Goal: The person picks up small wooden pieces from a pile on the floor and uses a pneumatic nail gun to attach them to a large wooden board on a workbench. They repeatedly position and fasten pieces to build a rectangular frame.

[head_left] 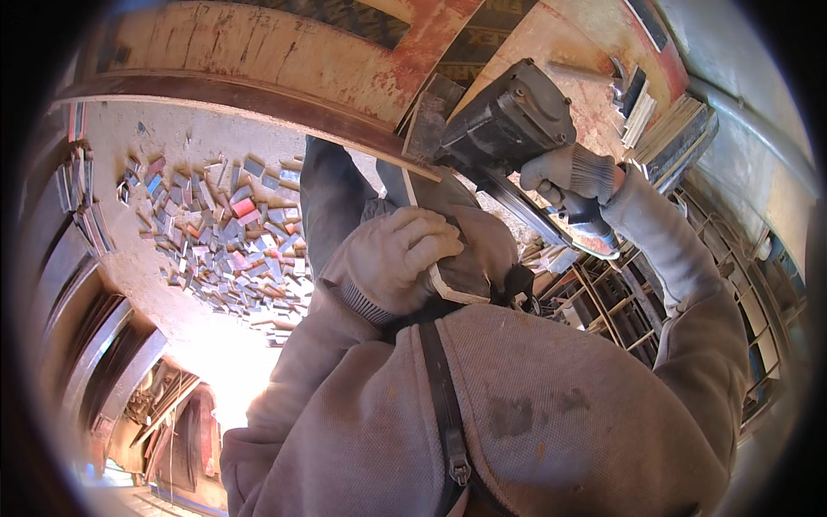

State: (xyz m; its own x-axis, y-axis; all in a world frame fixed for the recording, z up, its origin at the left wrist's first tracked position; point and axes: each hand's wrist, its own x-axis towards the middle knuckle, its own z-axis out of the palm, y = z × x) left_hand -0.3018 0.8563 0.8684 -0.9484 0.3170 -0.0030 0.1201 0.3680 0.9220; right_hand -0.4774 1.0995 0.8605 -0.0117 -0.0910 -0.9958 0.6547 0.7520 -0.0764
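Observation:
My right hand (573, 177), gloved, is wrapped around the handle of a black nail gun (508, 121) with a long slanted magazine. The gun's nose end is close to a small dark board (431, 116) on the edge of the workbench (250, 52). My left hand (401, 254), also gloved, is closed on a strip of dark-faced plywood (461, 271) in front of my body. One end of the strip points toward me; its other end reaches up to the bench edge. My left thumb is hidden.
A hammer (616, 77) lies on the bench's right part, near stacked wood pieces (639, 108). Many small wood offcuts (233, 241) are heaped on the floor at left. Panels (108, 345) lean at far left. A metal grid rack (612, 289) with wood stands at right.

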